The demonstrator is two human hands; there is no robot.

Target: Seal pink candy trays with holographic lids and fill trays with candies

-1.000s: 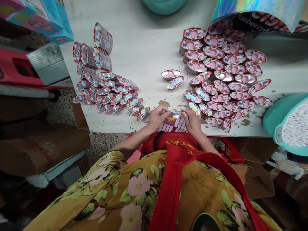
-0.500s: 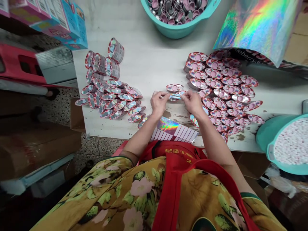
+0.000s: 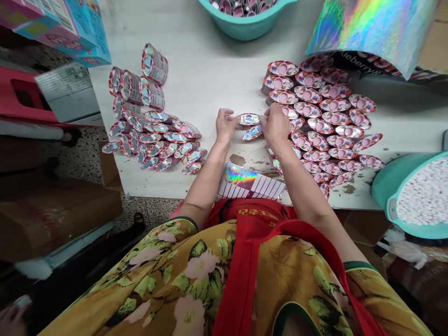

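Observation:
Both my hands are over the middle of the table, one at each end of a small oval-topped container (image 3: pixel 249 119). A shiny sticker strip (image 3: pixel 248 118) lies across its top, over the round cap. My left hand (image 3: pixel 227 126) pinches the strip's left end with closed fingers, and my right hand (image 3: pixel 276 125) pinches at the right end; the exact grip is partly hidden. Just below, a second container (image 3: pixel 252 133) with a shiny top sits close to my right hand. Nearer my body lies a sticker sheet (image 3: pixel 252 182), part rainbow foil and part white strips.
Containers with pink round caps (image 3: pixel 320 126) stand in rows at right; others with shiny tops (image 3: pixel 157 140) are grouped at left. A teal basin (image 3: pixel 245 28) holds metal-and-pink caps; another teal basin (image 3: pixel 388 186) holds small white pieces. A holographic bag (image 3: pixel 371 32) lies back right, boxes (image 3: pixel 80 37) back left.
My hands have moved with the strip from above the lower container to the upper one, and the strip is now down on its top. The view has shifted slightly.

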